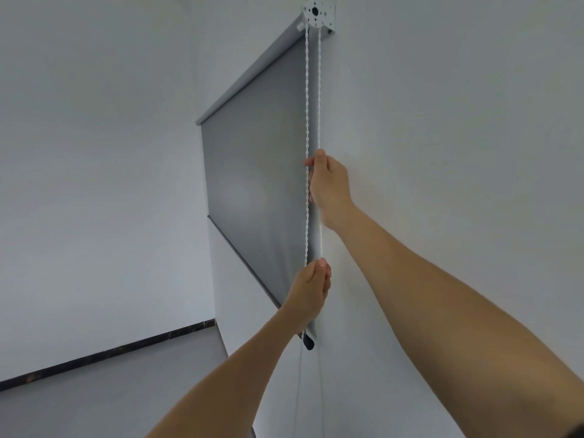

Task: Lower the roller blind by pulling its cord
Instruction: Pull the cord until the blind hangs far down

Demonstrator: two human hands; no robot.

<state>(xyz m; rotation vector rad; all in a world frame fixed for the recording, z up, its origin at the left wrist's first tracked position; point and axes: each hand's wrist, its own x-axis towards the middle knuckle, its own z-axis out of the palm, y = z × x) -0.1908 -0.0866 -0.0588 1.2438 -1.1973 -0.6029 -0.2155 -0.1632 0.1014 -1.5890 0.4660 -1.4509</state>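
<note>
Two bare forearms are seen closest to the camera, both reaching up toward a white wall (pixel 442 121). The left hand (pixel 311 289) is the lower one. It is closed in a loose fist, and the bead cord (pixel 306 99) is pinched at its top between thumb and fingers. The right hand (pixel 328 184) is held higher up. Its fingers are curled shut around the same cord, with the thumb pointing up. The cord is made of small white beads and hangs in two strands, side by side, from the white metal bracket (pixel 319 12) at the top of the wall. Which strand is held by each hand cannot be told for sure. Below the left hand the strands are seen as thin lines going down out of view. The grey roller blind (pixel 252 172) is fixed to the wall just beside the cord. It is partly rolled down. Its cloth looks flat and smooth, and a dark bottom bar (pixel 243 260) runs along its lower edge. The end of the bar (pixel 309 343) is seen just below the left hand. A dark skirting strip (pixel 104 352) is seen along the bottom of the far wall.
</note>
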